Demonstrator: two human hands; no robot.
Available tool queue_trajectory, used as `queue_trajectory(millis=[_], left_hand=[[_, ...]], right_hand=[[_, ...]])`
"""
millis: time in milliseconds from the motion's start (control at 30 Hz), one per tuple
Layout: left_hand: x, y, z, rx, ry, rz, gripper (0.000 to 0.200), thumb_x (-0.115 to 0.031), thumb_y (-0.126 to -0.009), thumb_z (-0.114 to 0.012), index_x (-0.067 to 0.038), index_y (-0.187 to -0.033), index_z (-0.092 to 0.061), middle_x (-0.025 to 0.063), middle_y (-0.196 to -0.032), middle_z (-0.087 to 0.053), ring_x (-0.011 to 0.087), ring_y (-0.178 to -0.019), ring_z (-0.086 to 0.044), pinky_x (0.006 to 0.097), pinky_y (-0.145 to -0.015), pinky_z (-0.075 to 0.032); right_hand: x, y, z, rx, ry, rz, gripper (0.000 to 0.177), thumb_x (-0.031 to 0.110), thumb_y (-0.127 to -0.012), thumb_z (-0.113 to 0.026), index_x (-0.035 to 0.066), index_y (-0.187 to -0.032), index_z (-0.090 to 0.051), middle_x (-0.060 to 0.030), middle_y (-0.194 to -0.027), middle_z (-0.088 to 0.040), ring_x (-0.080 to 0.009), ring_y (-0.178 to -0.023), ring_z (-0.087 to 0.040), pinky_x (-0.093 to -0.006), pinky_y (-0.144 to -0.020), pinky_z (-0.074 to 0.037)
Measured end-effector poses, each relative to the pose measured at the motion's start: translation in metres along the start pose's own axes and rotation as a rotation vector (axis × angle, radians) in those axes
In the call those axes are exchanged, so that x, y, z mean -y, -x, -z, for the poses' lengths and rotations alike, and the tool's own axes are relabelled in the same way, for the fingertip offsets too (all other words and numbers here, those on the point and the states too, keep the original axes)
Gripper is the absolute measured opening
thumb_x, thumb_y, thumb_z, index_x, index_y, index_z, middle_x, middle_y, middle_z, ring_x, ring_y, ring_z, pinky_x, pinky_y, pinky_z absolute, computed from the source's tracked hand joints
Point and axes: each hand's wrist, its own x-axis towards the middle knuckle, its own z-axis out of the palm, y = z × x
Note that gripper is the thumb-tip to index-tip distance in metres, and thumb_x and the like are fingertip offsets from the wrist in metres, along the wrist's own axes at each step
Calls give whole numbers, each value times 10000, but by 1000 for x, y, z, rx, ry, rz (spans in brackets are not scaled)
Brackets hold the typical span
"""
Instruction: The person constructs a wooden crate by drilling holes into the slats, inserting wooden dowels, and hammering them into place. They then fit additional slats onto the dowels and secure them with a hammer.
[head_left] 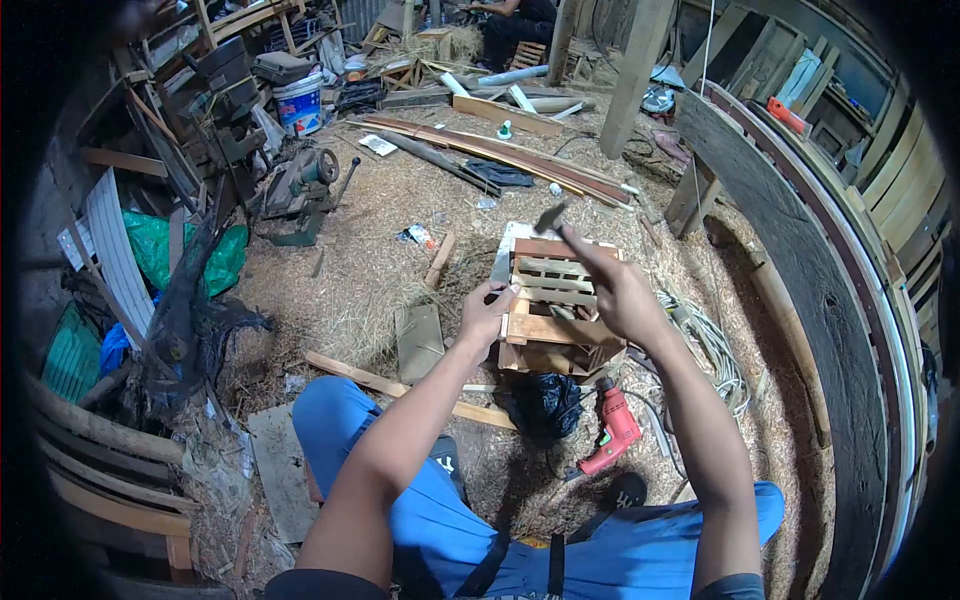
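- The right hand point(632, 305) is curled shut around the handle of a hammer point(549, 217), and it looks to be held up over the right side of a wooden box point(565, 330)
- The hammer handle runs from that hand up and to the left, so its head sits past the far edge of the box in this view, and it looks clear of the wood
- The left hand point(484, 315) is at the left edge of the box, with its fingers bent and close together; I cannot tell if it pinches something small there
- The left hand is the nearer one, as it touches the box, while the right hand looks apart from it
- The box is on the floor point(390, 225) in front of the person, between the two hands; its thin top slats run from side to side, tipped a little
- On the near side of the box there is a black bag point(543, 405), and a red drill point(612, 430) lies just to the right of the bag
- A loop of pale cord point(715, 350) lies to the right, past the right hand
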Motion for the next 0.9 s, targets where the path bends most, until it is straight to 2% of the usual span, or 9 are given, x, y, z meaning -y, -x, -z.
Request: queue_trajectory(millis=[167, 233, 367, 500, 567, 633, 667, 700, 900], left_hand=[[-3, 2, -1, -11, -13, -22, 224, -219, -1015, -690, -9, -1093, -713, 31, -941, -696, 93, -816, -620, 281, -710, -512], [-5, 2, -2, -10, -28, -26, 222, -216, -1016, -689, -8, -1090, -714, 29, -938, -695, 93, -814, -618, 281, -710, -511], [-6, 1, -1, -24, -33, -22, 212, -213, -1015, -689, -13, -1082, -714, 26, -932, -693, 95, -820, -618, 282, -711, -509], [-2, -1, -2, -20, -23, 2, 216, -223, -1012, -694, -16, -1071, -713, 26, -930, -693, 99, -823, -620, 280, -719, -506], [0, -3, -1, -22, -37, -17, 217, -226, -1011, -693, -19, -1071, -714, 27, -930, -693, 100, -822, -620, 281, -721, -507], [4, -4, -1, -25, -49, -37, 219, -230, -1011, -693, -21, -1072, -715, 28, -930, -694, 101, -822, -621, 281, -724, -509], [6, -5, 0, -13, -48, -43, 221, -233, -1009, -694, -23, -1076, -715, 29, -935, -696, 101, -825, -623, 282, -727, -511], [6, -5, 1, -2, -51, -49, 223, -236, -1008, -695, -25, -1079, -716, 31, -940, -698, 101, -829, -625, 283, -729, -512], [1, -2, 0, 5, -53, -44, 229, -234, -1007, -693, -21, -1090, -717, 36, -949, -701, 103, -843, -630, 284, -740, -515]], right_hand=[[-5, 13, -14, -93, -34, -145, 818, -116, -809, -519, 198, -1562, -470, -265, -1019, -700, -460, -929, -687, -530, -858, -506], [-22, 20, -23, 427, 145, -145, 815, -93, -813, -568, 222, -1559, -475, -279, -1083, -701, -457, -998, -690, -521, -886, -523], [-7, 11, -4, 289, 101, -139, 733, -3, -861, -635, 213, -1546, -487, -277, -1277, -651, -436, -1131, -666, -471, -988, -540], [7, -1, 4, -33, -76, -102, 692, -29, -871, -593, 158, -1530, -492, -271, -1247, -666, -446, -1103, -672, -484, -983, -532], [8, 5, 2, -13, -70, -192, 681, -46, -877, -562, 149, -1526, -497, -270, -1222, -678, -454, -1098, -670, -490, -981, -530], [-11, 13, -14, 96, 38, 42, 738, -49, -856, -570, 210, -1542, -488, -260, -1176, -700, -447, -1074, -683, -502, -962, -539], [-12, 14, -14, 536, 234, -209, 795, -30, -839, -600, 297, -1552, -475, -253, -1125, -715, -426, -1054, -697, -514, -941, -547], [-8, 17, -23, 395, 204, -129, 838, -6, -824, -635, 360, -1557, -456, -247, -1104, -721, -422, -1029, -705, -515, -910, -559], [-4, 21, -9, 306, 126, -243, 839, -16, -834, -610, 349, -1569, -438, -276, -998, -703, -475, -895, -680, -529, -823, -557]])
